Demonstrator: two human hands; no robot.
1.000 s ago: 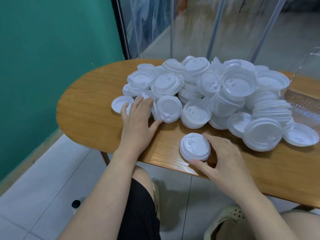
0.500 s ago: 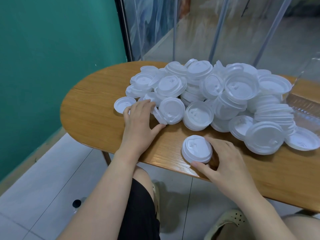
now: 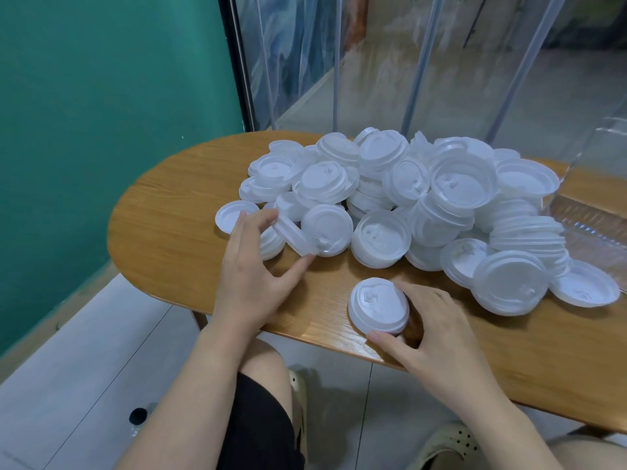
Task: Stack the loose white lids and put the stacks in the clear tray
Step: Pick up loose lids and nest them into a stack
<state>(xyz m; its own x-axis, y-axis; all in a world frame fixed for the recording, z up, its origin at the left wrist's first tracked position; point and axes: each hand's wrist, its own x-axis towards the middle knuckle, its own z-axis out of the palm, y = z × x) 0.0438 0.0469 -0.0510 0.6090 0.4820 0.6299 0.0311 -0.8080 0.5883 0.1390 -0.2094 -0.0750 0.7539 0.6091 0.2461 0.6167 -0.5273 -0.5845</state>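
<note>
I see right hand (image 3: 437, 330) gripping short white lid stack (image 3: 378, 305) | left hand (image 3: 252, 266) pinching tilted lid (image 3: 293, 232) | ridged, domed lid pile (image 3: 424, 198)

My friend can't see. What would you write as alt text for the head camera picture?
A person's right hand holds a short stack of white lids near the front edge of a wooden table, while the left hand grips a tilted lid at the edge of a big pile of loose lids. A clear tray sits at the far right.
</note>
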